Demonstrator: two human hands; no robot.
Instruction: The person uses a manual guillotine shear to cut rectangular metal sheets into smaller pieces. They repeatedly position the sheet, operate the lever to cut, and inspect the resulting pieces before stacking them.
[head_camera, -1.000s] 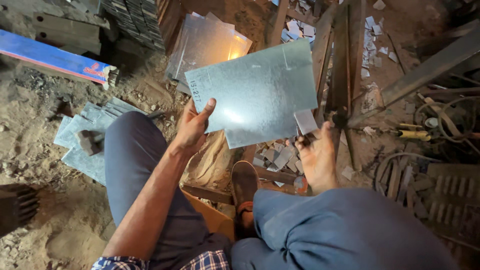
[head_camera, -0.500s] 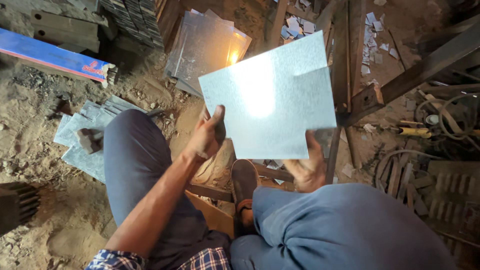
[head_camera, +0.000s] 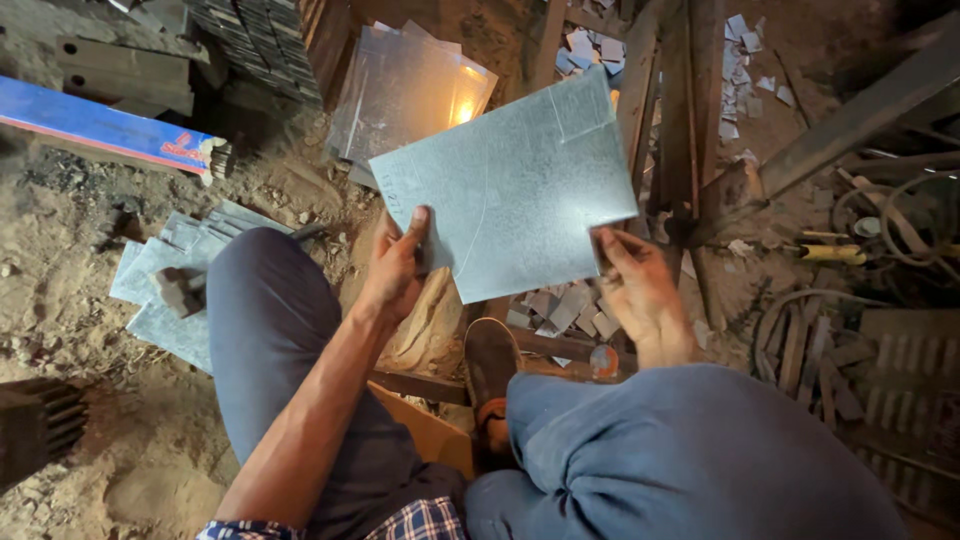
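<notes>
The person sits low over a dirt floor (head_camera: 90, 300), knees apart in blue-grey trousers, and holds a flat rectangular sheet of grey galvanised metal (head_camera: 510, 185) up in front of them, tilted so its far corner rises toward a dark wooden frame (head_camera: 680, 120). The left hand (head_camera: 398, 265) grips the sheet's near left corner, thumb on top and fingers curled beneath; the right hand (head_camera: 640, 290) pinches the near right corner between thumb and fingers. Both grips are clenched on the sheet, which touches nothing else. Faint scribed lines cross its face, a curve near the middle and a small rectangle at the top right corner, yet the edges look whole, so by this view the marking seems done and the cutting not yet begun. Just below the sheet, between the feet, lies a heap of small grey metal offcuts (head_camera: 555, 310). Further off, a stack of shiny uncut metal sheets (head_camera: 410, 90) leans near the frame, and a pile of flat grey cut pieces (head_camera: 160, 290) rests on the floor beside the left knee, with a long blue box (head_camera: 100, 130) beyond.
</notes>
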